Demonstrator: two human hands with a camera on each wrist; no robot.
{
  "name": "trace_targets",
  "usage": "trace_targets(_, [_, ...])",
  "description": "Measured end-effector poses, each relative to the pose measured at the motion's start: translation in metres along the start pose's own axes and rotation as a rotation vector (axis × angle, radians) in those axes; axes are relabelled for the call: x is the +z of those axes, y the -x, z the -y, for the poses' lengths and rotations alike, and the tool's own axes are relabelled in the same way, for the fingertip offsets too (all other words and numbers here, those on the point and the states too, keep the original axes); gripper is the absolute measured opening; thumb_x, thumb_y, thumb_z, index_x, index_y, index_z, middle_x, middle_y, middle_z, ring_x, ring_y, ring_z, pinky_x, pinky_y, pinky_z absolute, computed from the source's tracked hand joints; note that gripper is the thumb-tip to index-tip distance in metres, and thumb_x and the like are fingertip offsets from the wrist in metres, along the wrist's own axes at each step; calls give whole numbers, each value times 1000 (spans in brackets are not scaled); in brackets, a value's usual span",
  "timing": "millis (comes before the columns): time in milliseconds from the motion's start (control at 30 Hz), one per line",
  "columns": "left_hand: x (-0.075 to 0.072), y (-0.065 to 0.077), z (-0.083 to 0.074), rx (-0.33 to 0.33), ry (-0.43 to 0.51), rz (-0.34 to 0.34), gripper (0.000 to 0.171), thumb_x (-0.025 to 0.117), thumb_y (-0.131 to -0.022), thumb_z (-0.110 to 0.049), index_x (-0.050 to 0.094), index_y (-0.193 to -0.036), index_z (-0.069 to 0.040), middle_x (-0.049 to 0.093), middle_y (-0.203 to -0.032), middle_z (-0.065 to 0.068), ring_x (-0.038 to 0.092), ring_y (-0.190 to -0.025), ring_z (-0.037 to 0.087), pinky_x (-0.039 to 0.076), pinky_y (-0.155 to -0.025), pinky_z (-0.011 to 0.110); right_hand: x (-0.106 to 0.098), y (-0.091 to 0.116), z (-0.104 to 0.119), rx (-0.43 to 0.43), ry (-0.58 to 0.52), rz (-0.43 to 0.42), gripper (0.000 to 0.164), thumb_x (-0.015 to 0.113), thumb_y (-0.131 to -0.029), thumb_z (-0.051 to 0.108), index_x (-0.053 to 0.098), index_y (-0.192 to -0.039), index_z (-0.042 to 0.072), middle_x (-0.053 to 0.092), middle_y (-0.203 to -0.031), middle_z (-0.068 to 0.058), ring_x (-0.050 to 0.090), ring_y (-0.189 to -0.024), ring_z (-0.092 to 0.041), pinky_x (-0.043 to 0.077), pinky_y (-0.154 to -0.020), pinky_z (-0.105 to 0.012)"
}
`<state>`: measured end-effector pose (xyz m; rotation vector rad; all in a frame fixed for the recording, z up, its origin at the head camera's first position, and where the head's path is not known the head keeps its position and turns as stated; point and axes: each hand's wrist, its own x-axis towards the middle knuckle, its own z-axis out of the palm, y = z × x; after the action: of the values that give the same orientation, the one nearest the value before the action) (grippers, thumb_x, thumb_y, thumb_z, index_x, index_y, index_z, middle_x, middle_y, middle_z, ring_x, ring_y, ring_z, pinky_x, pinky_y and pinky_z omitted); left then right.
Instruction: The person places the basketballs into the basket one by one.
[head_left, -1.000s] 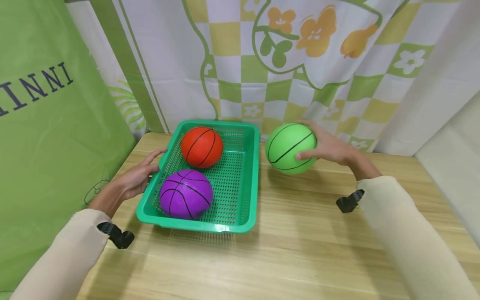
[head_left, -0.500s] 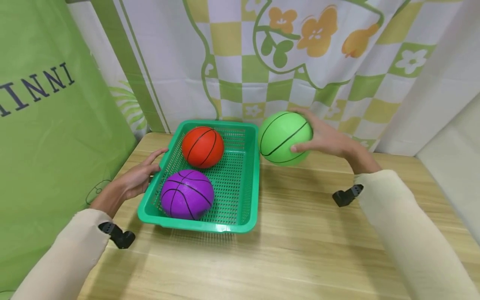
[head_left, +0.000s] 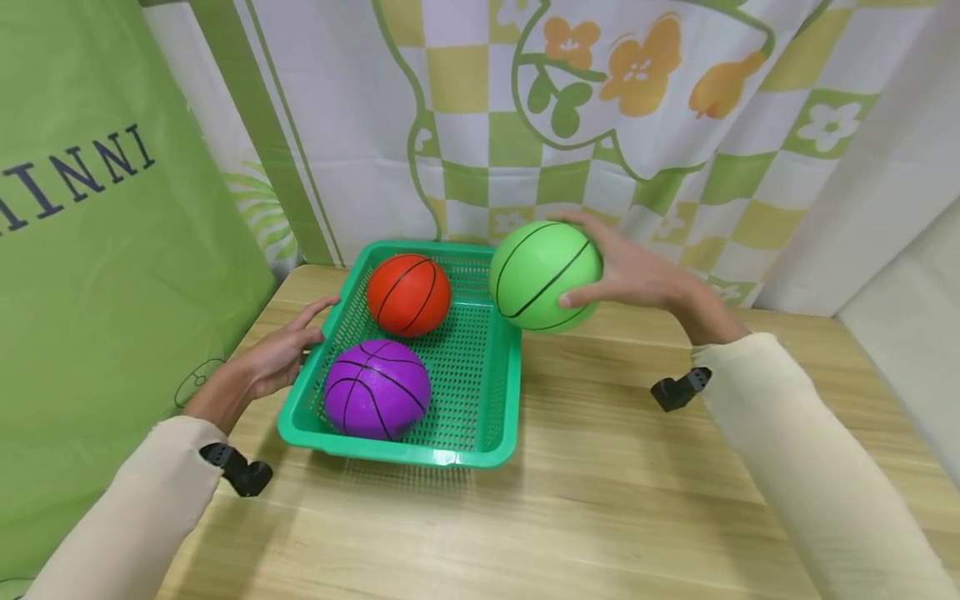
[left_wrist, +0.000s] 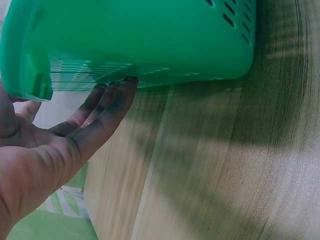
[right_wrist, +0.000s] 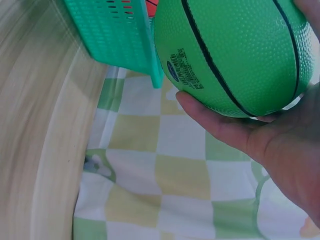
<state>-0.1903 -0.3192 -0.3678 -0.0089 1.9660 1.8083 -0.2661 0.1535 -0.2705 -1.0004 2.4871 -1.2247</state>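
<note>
My right hand [head_left: 637,271] grips a light green toy basketball [head_left: 546,277], fingers round its far side and thumb on the near side. The ball is held above the table, over the right rim of a green plastic basket [head_left: 504,400]. In the right wrist view the thumb lies along the green ball [right_wrist: 235,60], below a small printed label. Inside the basket sit a red ball [head_left: 408,295] at the back and a purple ball [head_left: 377,389] at the front left. My left hand [head_left: 277,358] touches the basket's left side; its extended fingers [left_wrist: 112,110] rest against the wall.
The basket stands on a light wooden table [head_left: 600,492]. Behind hangs a checked, flowered curtain [head_left: 517,142]. A green cloth [head_left: 112,292] with dark letters hangs at the left, and a pale wall [head_left: 915,325] stands at the right.
My right hand has lifted the green ball off the table and carried it left, to above the basket's right rim. The left hand and the basket stay in place.
</note>
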Motion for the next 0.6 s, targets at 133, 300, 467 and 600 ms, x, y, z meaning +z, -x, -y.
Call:
trace_targets(133, [0, 1, 0, 6, -2, -11, 67, 28, -103, -8, 2, -161, -31, 41, -132, 25, 62, -95, 21, 56, -80, 45, 4, -6, 6, -22, 15, 13, 100, 87, -75, 22, 28, -155, 30, 33, -150, -6, 50, -121, -34, 44, -96, -57])
trace_targets(300, [0, 1, -3, -3, 14, 2, 69, 28, -103, -6, 1, -161, -31, 41, -133, 26, 62, -95, 22, 56, -80, 45, 11, -14, 16, -66, 22, 41, 100, 87, -75, 23, 28, -155, 27, 32, -149, -7, 50, -120, -33, 46, -95, -57])
trace_targets(467, [3, -3, 1, 11, 19, 1, 70, 29, -102, -6, 1, -162, -31, 41, -132, 26, 62, -96, 22, 56, -81, 45, 22, -20, 26, -131, 43, 67, 100, 87, -74, 25, 29, -155, 24, 35, -149, -9, 49, -121, -33, 46, -94, -57])
trace_targets(600, [2, -1, 1, 10, 14, -6, 71, 28, -102, -5, 0, -162, -30, 42, -130, 25, 62, -95, 21, 55, -80, 43, 34, -31, 31, -173, 73, 78, 102, 88, -72, 29, 29, -155, 23, 38, -148, -10, 48, -123, -31, 46, -95, -55])
